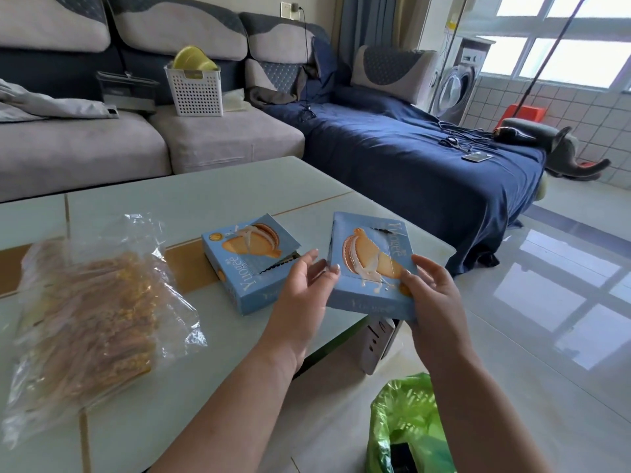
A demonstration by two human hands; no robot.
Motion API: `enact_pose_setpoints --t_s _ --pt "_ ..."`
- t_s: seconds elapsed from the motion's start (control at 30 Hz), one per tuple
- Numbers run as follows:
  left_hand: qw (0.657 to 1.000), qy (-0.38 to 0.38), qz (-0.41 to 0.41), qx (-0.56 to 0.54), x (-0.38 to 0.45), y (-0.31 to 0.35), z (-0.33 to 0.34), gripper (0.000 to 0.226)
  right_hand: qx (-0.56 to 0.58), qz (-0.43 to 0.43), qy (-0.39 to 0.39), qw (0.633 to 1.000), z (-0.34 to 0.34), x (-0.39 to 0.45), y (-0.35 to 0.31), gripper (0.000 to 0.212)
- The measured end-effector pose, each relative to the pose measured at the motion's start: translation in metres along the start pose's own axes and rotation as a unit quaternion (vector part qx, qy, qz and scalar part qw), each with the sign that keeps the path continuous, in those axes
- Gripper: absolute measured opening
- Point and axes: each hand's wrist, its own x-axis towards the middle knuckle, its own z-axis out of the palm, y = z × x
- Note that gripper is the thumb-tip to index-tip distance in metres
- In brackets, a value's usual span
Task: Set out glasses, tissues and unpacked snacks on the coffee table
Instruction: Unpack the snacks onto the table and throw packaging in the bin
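Both hands hold one flat blue cardboard snack box [372, 268] just above the near right corner of the coffee table [143, 196]. The right hand [432, 295] grips the box's near right edge, thumb curled over the printed top and fingers hidden underneath. The left hand [307, 285] pinches the near left corner, thumb on top and the other fingers loosely spread beside it. The box is tilted, its lid printed with a cream-filled sandwich biscuit; a jagged tear strip near its far edge looks partly opened.

A second blue box [249, 264] of the same kind lies flat on the table just left of the left hand, its serrated flap slightly lifted. That makes two boxes. Further left lies one crinkled clear plastic bag [92, 315] filled with thin brown sticks, blurred in this view.

The tabletop is smooth, pale green and glossy, with tan inlaid strips. Below its near right corner stands a white boxy object, and on the floor beside it sits a green plastic bag [406, 428].

Beyond the table runs a grey-and-navy fabric sofa [102, 145] carrying a white perforated basket [196, 90] with yellow bowls in it. A dark blue sheet [409, 158] covers the sofa's right section. The floor is shiny pale tile reflecting a bright window; a washing machine [456, 87] stands by the tiled wall.
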Motion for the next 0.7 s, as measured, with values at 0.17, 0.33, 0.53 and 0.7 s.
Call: enact_pose_setpoints --t_s 0.17,0.33,0.53,0.7 --pt "0.992 -0.017 0.006 0.129 0.008 -0.005 0.012 0.038 -0.025 0.016 0.03 0.999 -0.004 0.019 0.012 0.027" --pt "0.984 -0.013 -0.013 0.178 0.015 -0.007 0.02 0.033 -0.072 0.017 0.035 0.997 -0.012 0.029 0.021 0.029" --pt "0.982 0.003 0.003 0.19 0.031 -0.016 0.024 0.056 -0.17 0.005 0.014 0.985 -0.02 0.037 0.03 0.043" --pt "0.967 -0.02 0.033 0.252 0.041 -0.019 0.028 0.054 -0.242 -0.03 0.007 0.97 -0.022 0.046 0.033 0.057"
